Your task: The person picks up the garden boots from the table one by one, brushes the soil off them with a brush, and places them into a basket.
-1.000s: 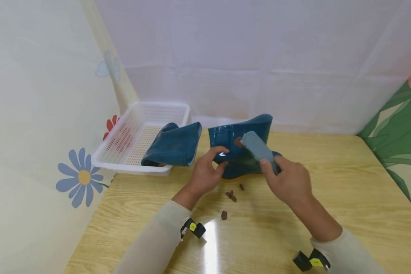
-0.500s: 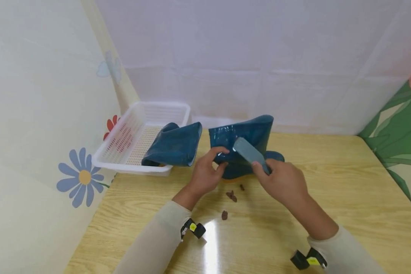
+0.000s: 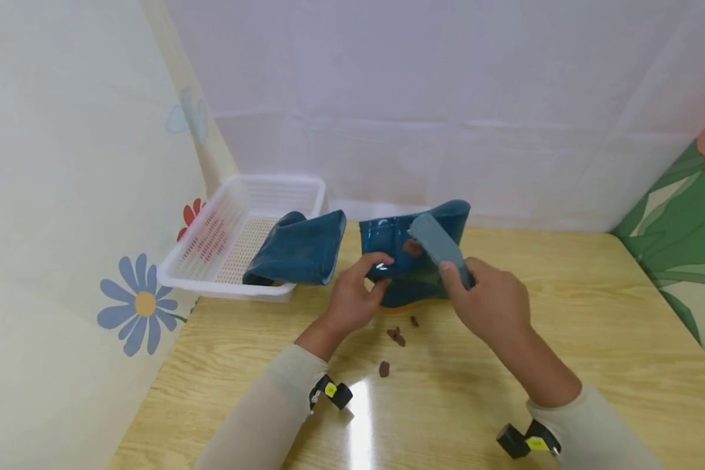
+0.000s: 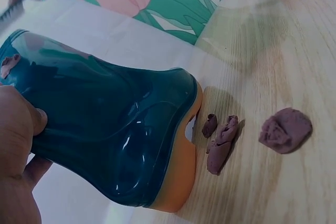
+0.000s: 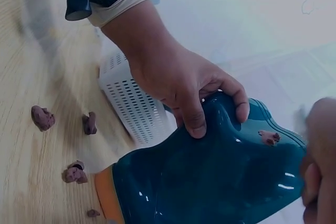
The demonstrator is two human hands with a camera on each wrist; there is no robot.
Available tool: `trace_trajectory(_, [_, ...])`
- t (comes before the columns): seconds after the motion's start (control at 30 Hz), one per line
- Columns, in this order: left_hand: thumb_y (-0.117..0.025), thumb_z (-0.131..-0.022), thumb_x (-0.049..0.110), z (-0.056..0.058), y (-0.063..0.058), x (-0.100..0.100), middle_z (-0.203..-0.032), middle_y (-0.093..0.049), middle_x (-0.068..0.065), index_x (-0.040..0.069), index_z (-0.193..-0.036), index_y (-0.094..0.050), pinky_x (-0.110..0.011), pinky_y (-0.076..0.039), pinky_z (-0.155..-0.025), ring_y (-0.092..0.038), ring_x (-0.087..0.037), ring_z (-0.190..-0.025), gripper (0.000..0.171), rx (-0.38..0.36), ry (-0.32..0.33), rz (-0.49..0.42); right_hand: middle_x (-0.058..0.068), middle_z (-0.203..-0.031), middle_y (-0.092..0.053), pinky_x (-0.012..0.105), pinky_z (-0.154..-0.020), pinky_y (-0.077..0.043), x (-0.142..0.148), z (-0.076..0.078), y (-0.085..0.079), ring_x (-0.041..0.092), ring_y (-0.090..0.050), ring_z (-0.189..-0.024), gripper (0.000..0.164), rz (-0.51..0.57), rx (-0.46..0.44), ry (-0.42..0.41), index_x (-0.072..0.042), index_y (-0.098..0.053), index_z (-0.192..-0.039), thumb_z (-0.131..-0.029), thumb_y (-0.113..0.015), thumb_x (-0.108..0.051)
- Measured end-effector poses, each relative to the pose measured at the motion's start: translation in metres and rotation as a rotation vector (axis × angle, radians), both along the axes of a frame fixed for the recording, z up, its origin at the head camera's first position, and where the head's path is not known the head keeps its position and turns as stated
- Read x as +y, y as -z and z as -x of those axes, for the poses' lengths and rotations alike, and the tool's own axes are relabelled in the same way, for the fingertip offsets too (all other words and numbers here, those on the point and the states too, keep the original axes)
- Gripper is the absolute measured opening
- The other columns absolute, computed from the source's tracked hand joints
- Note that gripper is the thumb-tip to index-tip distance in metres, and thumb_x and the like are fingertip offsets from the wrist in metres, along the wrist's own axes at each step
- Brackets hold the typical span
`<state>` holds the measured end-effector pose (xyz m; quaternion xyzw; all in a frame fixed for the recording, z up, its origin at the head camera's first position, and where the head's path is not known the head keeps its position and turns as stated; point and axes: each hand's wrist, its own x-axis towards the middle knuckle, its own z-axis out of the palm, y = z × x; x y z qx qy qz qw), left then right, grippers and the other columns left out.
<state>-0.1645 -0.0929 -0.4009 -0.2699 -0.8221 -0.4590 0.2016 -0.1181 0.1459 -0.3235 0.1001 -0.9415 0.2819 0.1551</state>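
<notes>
In the head view my left hand (image 3: 355, 297) pinches the shaft of a teal rubber boot (image 3: 408, 284), thumb on one side and fingers on the other. The boot leans over the table, its orange sole (image 4: 181, 179) low beside the wood. A grey-blue brush (image 3: 437, 243) is gripped in my right hand (image 3: 493, 303), its head over the upper shaft. Bristles (image 4: 13, 13) show in the left wrist view. Near the boot's top a lump of brown clay-like dirt (image 5: 269, 137) sticks to the shaft, just beside the brush head.
Several brown clumps (image 3: 396, 335) lie on the wooden table (image 3: 564, 313) in front of the boot. On the left stands a white perforated basket (image 3: 196, 285), with a second teal boot (image 3: 299, 248) lying across its rim. A white sheet (image 3: 388, 98) hangs behind.
The brush moved down and left over the brown lump, then back up and right, uncovering it again. My left hand and the boot have hardly moved.
</notes>
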Motion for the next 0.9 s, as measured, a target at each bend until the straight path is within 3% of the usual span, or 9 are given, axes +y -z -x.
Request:
trace_trajectory(0.13, [-0.069,-0.093,-0.006,0.000,0.002,0.000,-0.129,-0.067,-0.008,0.016,-0.126,-0.059,-0.039,-0.054,-0.095,-0.066,-0.019,-0.115,0.041,-0.012,0.004,0.009,0.000,-0.058,-0.049,0.034,-0.045,-0.036,-0.006,0.005,0.001,0.018,-0.046,-0.049,0.050,-0.096,-0.112,-0.033,-0.013,-0.056,-0.074,-0.105,-0.051,-0.052])
trace_trajectory(0.27, [-0.069,-0.094,-0.006,0.000,0.002,0.000,-0.131,-0.066,-0.009,0.016,-0.127,-0.058,-0.038,-0.055,-0.093,-0.067,-0.019,-0.114,0.041,-0.020,0.008,0.006,0.000,-0.056,-0.046,0.033,-0.045,-0.034,-0.005,0.005,0.007,0.017,-0.044,-0.048,0.050,-0.134,-0.131,-0.072,-0.015,-0.051,-0.067,-0.104,-0.054,-0.049])
trace_trajectory(0.4, [-0.068,-0.094,-0.006,0.000,0.001,-0.001,-0.132,-0.066,-0.009,0.016,-0.126,-0.058,-0.043,-0.058,-0.084,-0.068,-0.017,-0.101,0.040,-0.034,0.011,-0.013,-0.001,-0.055,-0.045,0.032,-0.045,-0.032,0.001,0.003,0.011,0.016,-0.041,-0.047,0.050,-0.154,-0.121,-0.095,-0.016,-0.048,-0.067,-0.104,-0.054,-0.050])
trace_trajectory(0.57, [-0.068,-0.095,-0.005,0.001,0.001,0.000,-0.129,-0.067,-0.006,0.016,-0.127,-0.059,-0.046,-0.056,-0.074,-0.063,-0.017,-0.087,0.039,-0.031,0.008,-0.010,-0.002,-0.055,-0.043,0.033,-0.045,-0.029,0.013,-0.003,0.011,0.016,-0.039,-0.047,0.047,-0.172,-0.058,-0.070,-0.016,-0.050,-0.068,-0.103,-0.057,-0.047])
trace_trajectory(0.77, [-0.069,-0.093,-0.006,0.000,0.000,0.001,-0.130,-0.067,-0.008,0.015,-0.127,-0.059,-0.040,-0.056,-0.082,-0.066,-0.016,-0.099,0.041,-0.019,-0.003,0.001,-0.003,-0.053,-0.042,0.034,-0.045,-0.029,0.012,-0.005,0.006,0.017,-0.038,-0.045,0.041,-0.068,0.124,-0.016,-0.015,-0.052,-0.068,-0.099,-0.063,-0.039])
trace_trajectory(0.9, [-0.070,-0.092,-0.006,0.000,0.000,0.001,-0.129,-0.067,-0.010,0.015,-0.126,-0.059,-0.039,-0.056,-0.088,-0.068,-0.018,-0.105,0.041,-0.009,-0.005,0.012,-0.004,-0.050,-0.038,0.033,-0.042,-0.026,-0.001,-0.001,0.004,0.016,-0.035,-0.042,0.044,-0.182,0.177,-0.019,-0.016,-0.048,-0.066,-0.098,-0.066,-0.041])
